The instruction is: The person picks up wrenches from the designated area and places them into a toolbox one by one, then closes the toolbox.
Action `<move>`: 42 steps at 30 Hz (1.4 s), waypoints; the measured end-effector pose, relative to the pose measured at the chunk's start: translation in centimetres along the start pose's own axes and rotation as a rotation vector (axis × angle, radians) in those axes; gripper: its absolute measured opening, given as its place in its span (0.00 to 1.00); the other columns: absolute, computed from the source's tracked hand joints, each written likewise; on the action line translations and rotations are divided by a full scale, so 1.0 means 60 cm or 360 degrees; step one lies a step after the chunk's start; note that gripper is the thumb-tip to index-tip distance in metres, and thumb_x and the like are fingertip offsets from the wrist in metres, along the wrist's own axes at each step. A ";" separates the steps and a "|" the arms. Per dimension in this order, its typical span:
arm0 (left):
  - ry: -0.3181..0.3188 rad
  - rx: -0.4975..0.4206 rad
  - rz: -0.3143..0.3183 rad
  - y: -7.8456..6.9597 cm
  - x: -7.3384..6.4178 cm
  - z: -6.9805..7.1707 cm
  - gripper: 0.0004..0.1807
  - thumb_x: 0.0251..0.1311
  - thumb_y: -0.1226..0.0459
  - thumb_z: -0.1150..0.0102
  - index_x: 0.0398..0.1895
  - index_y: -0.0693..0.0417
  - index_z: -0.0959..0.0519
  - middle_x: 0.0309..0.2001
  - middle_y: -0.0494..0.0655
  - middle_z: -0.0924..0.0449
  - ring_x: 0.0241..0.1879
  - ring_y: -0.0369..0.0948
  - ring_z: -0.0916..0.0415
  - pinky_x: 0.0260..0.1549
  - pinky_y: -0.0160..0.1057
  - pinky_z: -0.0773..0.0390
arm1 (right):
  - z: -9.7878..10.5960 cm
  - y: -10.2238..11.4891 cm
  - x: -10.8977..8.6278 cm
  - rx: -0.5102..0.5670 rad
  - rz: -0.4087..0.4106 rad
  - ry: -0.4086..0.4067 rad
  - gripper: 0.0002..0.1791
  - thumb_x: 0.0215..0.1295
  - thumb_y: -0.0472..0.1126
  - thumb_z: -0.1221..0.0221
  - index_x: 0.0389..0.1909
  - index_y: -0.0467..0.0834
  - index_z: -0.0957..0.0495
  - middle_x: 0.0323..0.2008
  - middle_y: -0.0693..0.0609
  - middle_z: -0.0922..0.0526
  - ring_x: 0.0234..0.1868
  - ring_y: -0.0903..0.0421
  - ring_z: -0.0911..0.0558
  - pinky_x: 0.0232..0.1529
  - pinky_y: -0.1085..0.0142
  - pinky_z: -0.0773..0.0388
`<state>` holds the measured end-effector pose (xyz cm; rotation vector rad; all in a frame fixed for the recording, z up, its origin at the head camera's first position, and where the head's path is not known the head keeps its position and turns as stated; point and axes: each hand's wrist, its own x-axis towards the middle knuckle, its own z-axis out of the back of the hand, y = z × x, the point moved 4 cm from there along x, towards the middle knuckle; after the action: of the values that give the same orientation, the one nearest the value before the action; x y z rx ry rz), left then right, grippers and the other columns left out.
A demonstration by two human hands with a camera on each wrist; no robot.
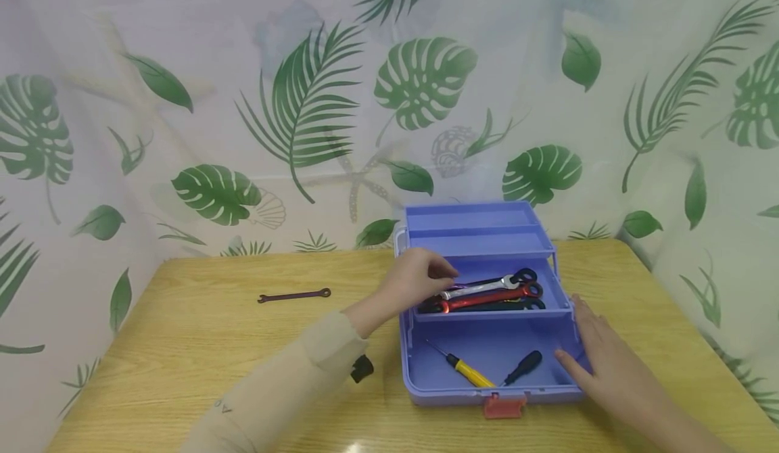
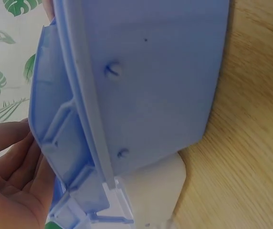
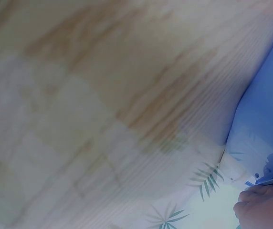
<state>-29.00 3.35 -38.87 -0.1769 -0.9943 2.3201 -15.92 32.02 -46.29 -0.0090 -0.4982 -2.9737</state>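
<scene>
Holds the left hand [image 1: 420,274] over the left part of the middle tray [image 1: 496,315] of an open blue toolbox [image 1: 456,393], on the right side of a wooden table [image 1: 231,358], with fingers and thumb bent toward a pile of wrenches; cannot tell from any view whether pinching something or not, with the fingertips partly hidden behind the tray's edge in the left wrist view. Rests the right hand [image 1: 608,351], well apart from the left, against the right side of the toolbox, with fingers straight and thumb over the rim at the near right. In the middle tray, a silver wrench [image 1: 481,289] just on the far side of a red wrench [image 1: 493,297], among dark ones. Above and farther off, an upper tray [image 1: 481,230], raised. In the near bottom compartment, a yellow screwdriver [image 1: 471,372] with its thin shaft toward the far left, and close to its right a black screwdriver [image 1: 526,365]. On the near wall, a red latch [image 1: 505,408]. Well to the left of the toolbox, a dark purple wrench [image 1: 295,295], flat on the table. Beyond the far edge, a leaf-printed cloth [image 1: 328,223].
</scene>
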 end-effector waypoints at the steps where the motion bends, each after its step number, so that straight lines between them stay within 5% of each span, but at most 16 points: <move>1: -0.0002 0.0002 0.0004 0.002 -0.001 0.002 0.08 0.68 0.68 0.31 0.47 0.58 0.09 0.46 0.51 0.07 0.47 0.45 0.11 0.48 0.32 0.15 | 0.000 0.000 -0.001 0.0001 -0.0003 0.0004 0.53 0.80 0.58 0.46 0.84 0.29 0.63 0.81 0.23 0.51 0.79 0.22 0.44 0.76 0.28 0.45; 18: -0.0066 -0.0097 0.0049 0.033 -0.027 0.044 0.07 0.69 0.68 0.32 0.46 0.61 0.10 0.46 0.54 0.08 0.47 0.47 0.11 0.47 0.33 0.14 | -0.002 0.000 -0.006 0.0020 -0.0003 0.0000 0.53 0.80 0.58 0.45 0.84 0.30 0.64 0.82 0.24 0.51 0.80 0.23 0.44 0.80 0.31 0.50; 31: -0.0252 -0.0155 0.0110 0.080 -0.060 0.072 0.06 0.67 0.69 0.30 0.43 0.60 0.09 0.45 0.55 0.08 0.46 0.49 0.10 0.47 0.40 0.12 | 0.001 0.003 -0.002 0.0005 -0.0013 0.0012 0.54 0.80 0.59 0.46 0.84 0.30 0.64 0.82 0.24 0.51 0.79 0.23 0.44 0.77 0.29 0.47; 42: -0.0321 -0.0208 0.0263 0.125 -0.088 0.076 0.06 0.67 0.69 0.31 0.43 0.61 0.10 0.43 0.55 0.07 0.46 0.50 0.10 0.50 0.46 0.12 | 0.001 0.003 -0.004 0.0018 0.0020 -0.0032 0.53 0.79 0.57 0.44 0.84 0.30 0.62 0.81 0.24 0.50 0.79 0.23 0.43 0.80 0.31 0.49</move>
<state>-29.82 -6.52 -41.42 -0.0807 -1.2755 2.4598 -15.68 31.92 -46.17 -0.0404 -0.5158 -2.9612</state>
